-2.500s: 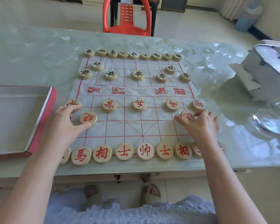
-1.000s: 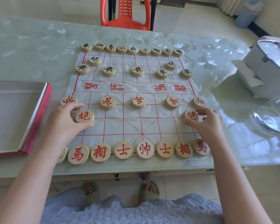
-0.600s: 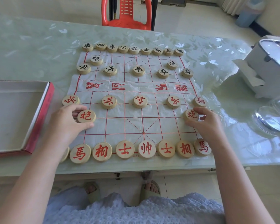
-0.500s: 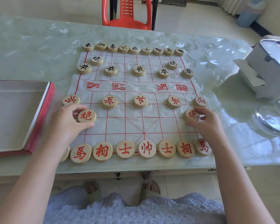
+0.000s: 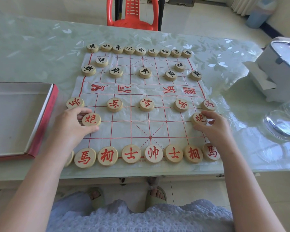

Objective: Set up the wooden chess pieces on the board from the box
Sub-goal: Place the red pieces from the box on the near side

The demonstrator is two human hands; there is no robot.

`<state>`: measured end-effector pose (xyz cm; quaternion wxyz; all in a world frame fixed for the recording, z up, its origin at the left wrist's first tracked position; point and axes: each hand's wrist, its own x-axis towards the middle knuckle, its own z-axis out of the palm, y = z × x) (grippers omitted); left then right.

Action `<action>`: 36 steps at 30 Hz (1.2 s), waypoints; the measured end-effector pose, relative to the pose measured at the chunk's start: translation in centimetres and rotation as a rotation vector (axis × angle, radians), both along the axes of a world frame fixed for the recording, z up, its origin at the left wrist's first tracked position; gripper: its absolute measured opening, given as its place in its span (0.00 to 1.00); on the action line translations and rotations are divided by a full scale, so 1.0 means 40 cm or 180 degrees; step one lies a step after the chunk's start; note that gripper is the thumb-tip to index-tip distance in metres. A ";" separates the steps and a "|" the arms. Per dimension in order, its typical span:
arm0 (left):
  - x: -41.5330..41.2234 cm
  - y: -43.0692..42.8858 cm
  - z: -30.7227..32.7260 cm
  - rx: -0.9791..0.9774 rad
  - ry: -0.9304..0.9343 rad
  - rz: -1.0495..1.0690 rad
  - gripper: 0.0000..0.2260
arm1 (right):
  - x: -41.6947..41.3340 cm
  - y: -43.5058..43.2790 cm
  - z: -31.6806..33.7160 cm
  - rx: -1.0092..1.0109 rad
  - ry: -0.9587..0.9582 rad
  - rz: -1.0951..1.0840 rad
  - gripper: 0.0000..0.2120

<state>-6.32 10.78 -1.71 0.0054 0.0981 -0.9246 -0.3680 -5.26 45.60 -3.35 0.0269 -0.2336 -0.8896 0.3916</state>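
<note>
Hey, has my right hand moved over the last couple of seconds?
Yes, the right hand slid slightly right, uncovering the near-row piece by its wrist.

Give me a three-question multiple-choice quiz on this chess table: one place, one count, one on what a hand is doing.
1. Where is the open red-sided box relative to the chess board?
A) left of it
B) beyond it
C) on top of it

2. How many red soldier pieces are on the board?
A) three
B) five
C) seven

3. What is the left hand doing?
A) making an empty fist
B) pinching a red cannon piece
C) lifting the box

1 A: the box lies off the board's left edge.
2 B: five such discs line one row.
3 B: thumb and fingers flank the disc.
</note>
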 end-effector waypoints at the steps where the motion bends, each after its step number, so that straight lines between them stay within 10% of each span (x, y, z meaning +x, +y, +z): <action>1: 0.000 0.000 -0.001 -0.0001 0.0003 0.0000 0.23 | 0.000 0.000 0.000 0.0002 -0.0004 -0.0001 0.25; 36: -0.031 -0.053 0.018 -0.0240 0.0624 0.0387 0.15 | -0.041 -0.226 0.106 0.0075 0.0660 0.0737 0.17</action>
